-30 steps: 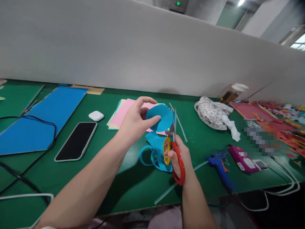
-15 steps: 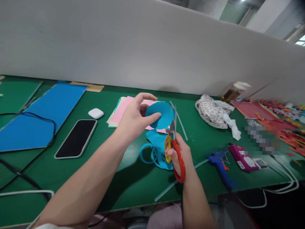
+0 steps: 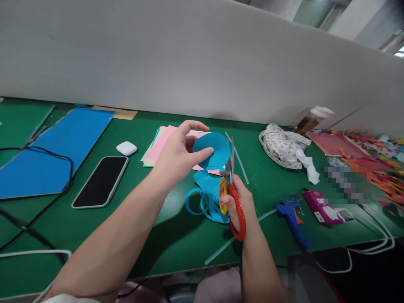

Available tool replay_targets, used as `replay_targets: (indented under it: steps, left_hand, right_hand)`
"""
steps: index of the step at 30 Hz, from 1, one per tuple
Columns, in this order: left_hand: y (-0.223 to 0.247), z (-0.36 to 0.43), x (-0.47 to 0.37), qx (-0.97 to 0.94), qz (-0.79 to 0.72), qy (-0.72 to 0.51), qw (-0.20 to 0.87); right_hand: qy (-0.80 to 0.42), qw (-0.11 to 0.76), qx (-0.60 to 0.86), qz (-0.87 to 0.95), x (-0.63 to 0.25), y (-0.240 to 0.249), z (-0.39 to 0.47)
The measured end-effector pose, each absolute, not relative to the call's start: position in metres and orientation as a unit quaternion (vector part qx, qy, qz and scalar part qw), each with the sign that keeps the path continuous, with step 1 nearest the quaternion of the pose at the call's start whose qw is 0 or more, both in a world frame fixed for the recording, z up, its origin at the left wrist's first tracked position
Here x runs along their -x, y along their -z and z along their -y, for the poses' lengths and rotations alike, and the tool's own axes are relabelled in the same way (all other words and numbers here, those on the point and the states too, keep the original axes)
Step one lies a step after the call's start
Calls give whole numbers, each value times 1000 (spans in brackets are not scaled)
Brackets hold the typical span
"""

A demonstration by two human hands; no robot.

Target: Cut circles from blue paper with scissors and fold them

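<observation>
Between the thumb and fingers of my left hand (image 3: 184,149) is a round piece of blue paper (image 3: 219,150), held up off the table. My right hand (image 3: 241,195) is wrapped round the handles of scissors (image 3: 237,212), one loop red and the other yellow. The blades point upward at the paper circle's right edge; whether they are biting into it I cannot tell. Below the circle lie curled blue paper scraps (image 3: 206,200). A stack of pink, cream and blue paper sheets (image 3: 159,147) lies behind my left hand and is partly covered by it.
On the left are a phone (image 3: 101,182), a white earbud case (image 3: 126,148), a blue board (image 3: 57,153) and black cables. To the right lie a blue glue gun (image 3: 292,221), glue sticks (image 3: 221,250), a purple packet (image 3: 322,207), a patterned cloth item (image 3: 280,145) and a bottle (image 3: 312,120).
Almost nothing differs. The view has shifted very slightly, and both hands keep the same hold on the blue paper circle and the scissors.
</observation>
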State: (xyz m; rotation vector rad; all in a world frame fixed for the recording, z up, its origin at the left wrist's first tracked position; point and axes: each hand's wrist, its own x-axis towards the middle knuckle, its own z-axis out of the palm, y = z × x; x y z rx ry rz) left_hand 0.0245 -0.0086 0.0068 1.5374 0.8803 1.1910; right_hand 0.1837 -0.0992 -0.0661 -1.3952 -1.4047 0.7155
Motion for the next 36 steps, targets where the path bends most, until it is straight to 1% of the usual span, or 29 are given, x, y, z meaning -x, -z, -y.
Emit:
replay_targets:
  steps: [13, 36]
  left_hand:
    - [-10, 7, -22, -631, -359, -486, 486]
    - [-14, 4, -14, -650, -351, -462, 491]
  right_hand:
    - [-266, 482, 585, 595, -184, 61, 102]
    - [-272, 476, 578, 604, -187, 63, 101]
